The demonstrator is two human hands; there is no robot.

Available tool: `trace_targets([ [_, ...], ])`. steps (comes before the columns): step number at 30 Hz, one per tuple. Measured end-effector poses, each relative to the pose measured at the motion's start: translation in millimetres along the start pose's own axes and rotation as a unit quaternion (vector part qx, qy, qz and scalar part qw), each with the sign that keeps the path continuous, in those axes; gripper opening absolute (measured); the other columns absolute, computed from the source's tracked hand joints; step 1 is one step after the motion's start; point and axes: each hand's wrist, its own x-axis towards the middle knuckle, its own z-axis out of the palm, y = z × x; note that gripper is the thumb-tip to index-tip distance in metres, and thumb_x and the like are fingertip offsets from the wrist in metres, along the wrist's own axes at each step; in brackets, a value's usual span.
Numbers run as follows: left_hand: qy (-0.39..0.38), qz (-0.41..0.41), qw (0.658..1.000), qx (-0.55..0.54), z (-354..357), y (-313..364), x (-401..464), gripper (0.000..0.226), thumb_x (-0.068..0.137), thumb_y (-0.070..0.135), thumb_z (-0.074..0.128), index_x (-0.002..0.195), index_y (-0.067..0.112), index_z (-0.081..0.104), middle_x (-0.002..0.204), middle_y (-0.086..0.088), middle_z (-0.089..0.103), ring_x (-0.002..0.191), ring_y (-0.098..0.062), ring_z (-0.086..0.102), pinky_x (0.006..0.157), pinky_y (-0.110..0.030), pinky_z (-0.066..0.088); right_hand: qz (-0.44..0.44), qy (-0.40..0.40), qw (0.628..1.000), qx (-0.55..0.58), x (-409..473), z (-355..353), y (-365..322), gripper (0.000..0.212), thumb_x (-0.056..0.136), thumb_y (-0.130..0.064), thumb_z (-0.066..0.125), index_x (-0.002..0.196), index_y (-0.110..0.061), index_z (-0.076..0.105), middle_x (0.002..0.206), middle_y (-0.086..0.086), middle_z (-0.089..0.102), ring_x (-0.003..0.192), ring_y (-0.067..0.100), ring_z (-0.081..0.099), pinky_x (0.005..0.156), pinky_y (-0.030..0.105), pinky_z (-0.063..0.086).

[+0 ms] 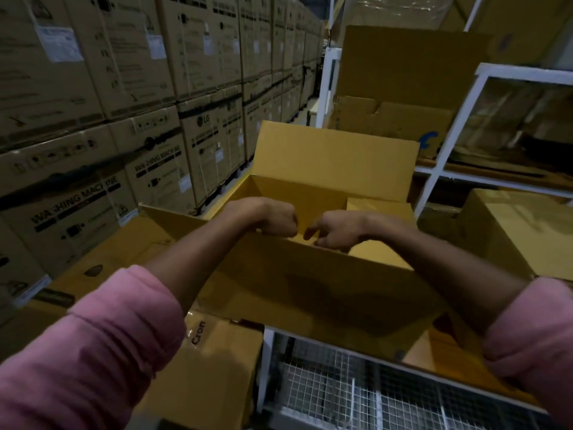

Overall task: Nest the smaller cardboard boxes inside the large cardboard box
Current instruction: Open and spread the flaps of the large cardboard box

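The large cardboard box [310,293] stands open in front of me, its far flap upright and its near flap hanging toward me. Inside, against the right wall, sits a smaller cardboard box [381,207], partly hidden by my right forearm. Both hands reach over the near rim into the opening. My left hand [273,218] is closed in a fist just above the rim, and I see nothing in it. My right hand [331,232] is beside it, with the fingers bent downward and apart, their tips at the rim's inner side. The box floor under the hands is hidden.
Stacked washing-machine cartons [93,187] wall off the left side. A white metal rack [446,150] holding cartons stands at the right, with another box [521,231] beside it. Below the large box are a wire-mesh shelf [325,395] and a printed carton [217,358].
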Motion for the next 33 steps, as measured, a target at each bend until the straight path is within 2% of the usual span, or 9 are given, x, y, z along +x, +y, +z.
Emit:
trace_targets([
  [3, -0.017, -0.001, 1.0, -0.003, 43.0, 0.7, 6.2, 0.043, 0.105, 0.032, 0.049, 0.146, 0.021, 0.047, 0.14, -0.005, 0.054, 0.121, -0.025, 0.056, 0.101, -0.042, 0.049, -0.006, -0.018, 1.0, 0.0, 2.1, 35.7, 11.2, 0.051, 0.103, -0.038, 0.056, 0.15, -0.02, 0.046, 0.128, 0.003, 0.065, 0.106, 0.017, 0.067, 0.095, 0.041, 0.057],
  [6, 0.022, -0.003, 1.0, 0.008, 93.1, 2.4, 16.7, 0.049, 0.106, 0.034, 0.047, 0.151, 0.016, 0.041, 0.146, -0.01, 0.051, 0.128, -0.029, 0.052, 0.1, -0.039, 0.044, -0.002, -0.004, 0.999, -0.035, 2.3, 73.3, 20.5, 0.054, 0.104, -0.043, 0.053, 0.151, -0.018, 0.044, 0.139, 0.005, 0.059, 0.121, 0.023, 0.058, 0.1, 0.038, 0.049],
  [8, 0.048, -0.008, 0.998, 0.036, 124.7, 0.2, 27.1, 0.047, 0.104, 0.038, 0.047, 0.145, 0.015, 0.045, 0.139, -0.013, 0.056, 0.122, -0.032, 0.055, 0.101, -0.045, 0.045, 0.012, 0.016, 0.999, -0.026, 5.3, 99.9, 25.9, 0.054, 0.102, -0.045, 0.054, 0.147, -0.016, 0.046, 0.134, 0.008, 0.06, 0.116, 0.026, 0.058, 0.095, 0.038, 0.05],
  [12, 0.126, 0.005, 0.987, 0.097, 163.2, -4.7, 42.6, 0.044, 0.104, 0.046, 0.045, 0.138, 0.019, 0.049, 0.135, -0.009, 0.059, 0.126, -0.032, 0.052, 0.113, -0.057, 0.03, 0.047, 0.11, 0.992, -0.035, 13.5, 147.7, 48.4, 0.048, 0.1, -0.039, 0.054, 0.143, -0.02, 0.044, 0.138, 0.011, 0.056, 0.12, 0.032, 0.056, 0.101, 0.049, 0.049],
  [14, 0.164, 0.009, 0.981, 0.102, 172.2, -7.9, 47.1, 0.041, 0.105, 0.045, 0.044, 0.137, 0.02, 0.049, 0.135, -0.007, 0.06, 0.127, -0.03, 0.052, 0.113, -0.055, 0.03, 0.05, 0.163, 0.983, -0.063, 15.7, 164.6, 59.8, 0.042, 0.103, -0.028, 0.05, 0.144, -0.024, 0.04, 0.138, 0.011, 0.057, 0.121, 0.032, 0.057, 0.1, 0.049, 0.049],
  [17, 0.203, 0.021, 0.973, 0.105, 181.0, -17.5, 52.0, 0.039, 0.105, 0.047, 0.043, 0.133, 0.021, 0.05, 0.132, -0.005, 0.061, 0.126, -0.027, 0.053, 0.108, -0.051, 0.034, 0.039, 0.207, 0.974, -0.079, 18.2, 177.5, 66.2, 0.045, 0.104, -0.023, 0.052, 0.147, -0.025, 0.039, 0.14, 0.008, 0.058, 0.125, 0.029, 0.055, 0.105, 0.049, 0.043],
  [22, 0.22, 0.043, 0.971, 0.082, 186.3, -31.7, 53.1, 0.035, 0.103, 0.048, 0.047, 0.128, 0.023, 0.052, 0.128, -0.002, 0.063, 0.124, -0.024, 0.053, 0.106, -0.051, 0.035, 0.029, 0.238, 0.966, -0.101, 28.2, 185.7, 61.0, 0.051, 0.099, -0.018, 0.062, 0.145, -0.023, 0.042, 0.129, 0.005, 0.065, 0.117, 0.025, 0.062, 0.1, 0.047, 0.049],
  [27, 0.233, 0.051, 0.967, 0.089, 187.0, -48.2, 45.6, 0.031, 0.103, 0.046, 0.048, 0.122, 0.022, 0.054, 0.119, -0.001, 0.066, 0.114, -0.022, 0.057, 0.101, -0.046, 0.04, 0.003, 0.254, 0.961, -0.105, 37.0, 188.9, 48.5, 0.049, 0.095, -0.016, 0.066, 0.138, -0.022, 0.044, 0.12, 0.005, 0.068, 0.104, 0.025, 0.067, 0.086, 0.046, 0.057],
  [33, 0.24, 0.05, 0.964, 0.105, 183.1, -53.4, 42.3, 0.03, 0.103, 0.044, 0.05, 0.122, 0.021, 0.056, 0.115, -0.001, 0.067, 0.109, -0.022, 0.061, 0.097, -0.045, 0.041, -0.009, 0.28, 0.954, -0.109, 42.0, 191.5, 41.5, 0.052, 0.094, -0.017, 0.067, 0.141, -0.021, 0.045, 0.119, 0.004, 0.067, 0.105, 0.023, 0.066, 0.087, 0.042, 0.056],
])
